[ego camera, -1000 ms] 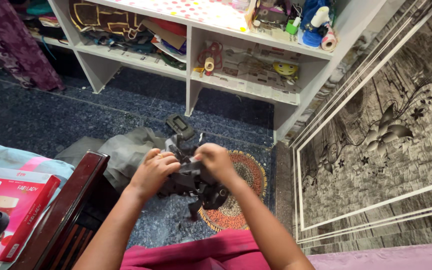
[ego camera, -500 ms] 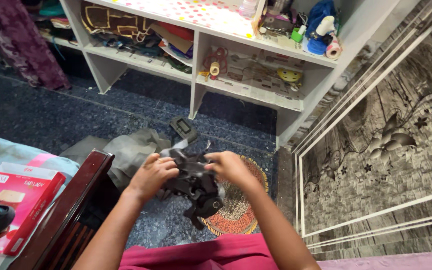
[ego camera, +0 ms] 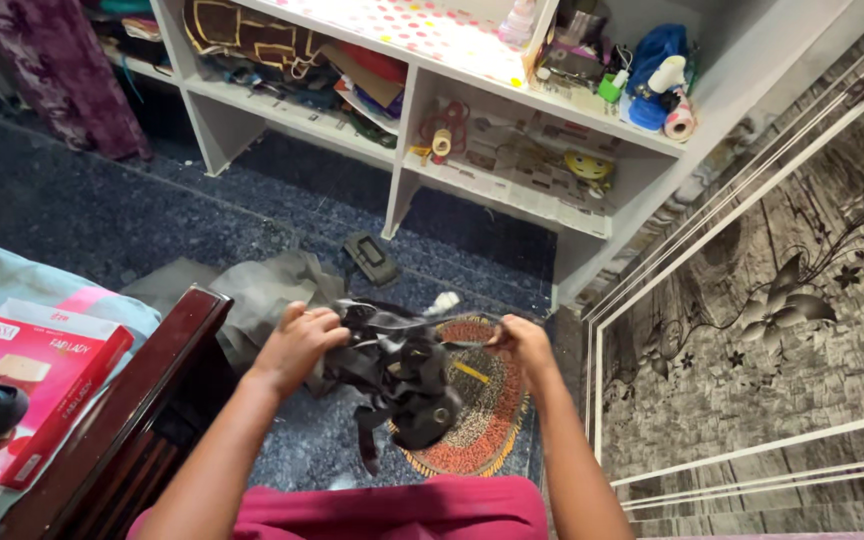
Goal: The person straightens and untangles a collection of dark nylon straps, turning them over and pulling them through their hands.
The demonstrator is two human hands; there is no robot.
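Note:
My left hand (ego camera: pixel 299 345) grips a bunched black strap harness (ego camera: pixel 398 372) with buckles and a dark round part hanging at its bottom. My right hand (ego camera: pixel 524 343) pinches a strap of the same harness and holds it pulled out to the right, so the strap runs taut between my hands. Loose strap ends dangle below the bundle. Both hands are above the dark blue speckled floor and a round patterned mat (ego camera: pixel 479 400).
Grey cloth (ego camera: pixel 257 293) lies on the floor beside a small black case (ego camera: pixel 370 257). A white shelf unit (ego camera: pixel 497 190) holds fabrics, thread spools and clutter. At left are a dark wooden bed frame (ego camera: pixel 142 400) and a red box (ego camera: pixel 37 370). A patterned door panel (ego camera: pixel 762 300) stands right.
My right hand has moved right, drawing a strap out of the bundle. The left hand keeps its grip. The view has tilted slightly.

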